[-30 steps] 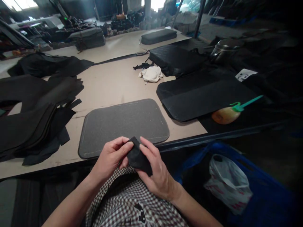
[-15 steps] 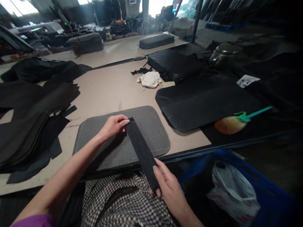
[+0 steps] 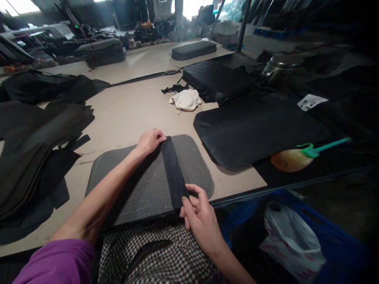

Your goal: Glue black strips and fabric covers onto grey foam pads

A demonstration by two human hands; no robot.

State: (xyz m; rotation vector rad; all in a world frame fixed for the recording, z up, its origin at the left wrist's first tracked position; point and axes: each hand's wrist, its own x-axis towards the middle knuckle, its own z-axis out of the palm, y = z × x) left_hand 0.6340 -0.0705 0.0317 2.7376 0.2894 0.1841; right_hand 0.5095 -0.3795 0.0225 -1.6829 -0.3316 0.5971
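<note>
A dark fabric strip (image 3: 174,171) lies stretched across a grey rounded panel (image 3: 139,197), running from its far edge to its near edge. My left hand (image 3: 151,141) pinches the strip's far end, at the panel's far edge. At the near end, my right hand (image 3: 199,213) grips the strip between thumb and fingers, close to the panel's front edge. Faint chalk-like lines run along the panel's border. Part of the panel's left side is hidden under my left forearm.
Stacked dark fabric pieces (image 3: 26,169) lie at the left. On the right are a black rounded panel (image 3: 254,130) and a squeeze bottle (image 3: 293,159) with a green nozzle. A white cloth (image 3: 186,99) sits farther back. Below the table edge, a plastic bag (image 3: 293,236) rests in a blue crate (image 3: 337,244).
Both hands have moved away from my body with the strip. It was held at a slant past the panel's near edge; now it lies across the panel.
</note>
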